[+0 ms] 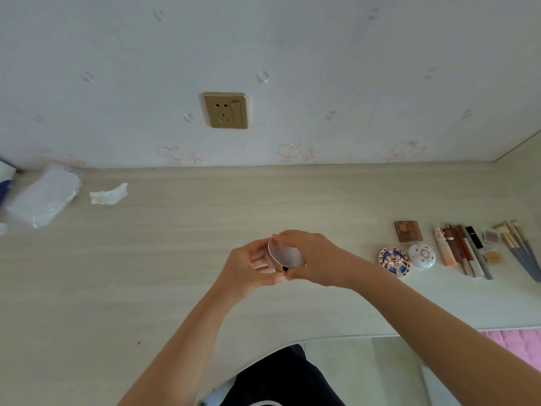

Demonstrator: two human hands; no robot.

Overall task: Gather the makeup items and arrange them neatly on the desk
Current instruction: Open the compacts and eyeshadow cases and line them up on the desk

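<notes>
Holding round mirrored compact [285, 253] above table [181, 259] near centre, left hand [253, 266] cupped it from left, right hand [314, 259] gripped it from right, fingers curled on rim. Sorted row lay at right: eyeshadow palette [407, 230], blue patterned compact [394, 262] beside white compact [421, 255], lipsticks and pencils [462, 250], brushes [519, 247]. Plastic packet [44, 199] and crumpled tissue [108, 194] sat far left

The hands [281, 259] hide most of the round compact [285, 253].
</notes>
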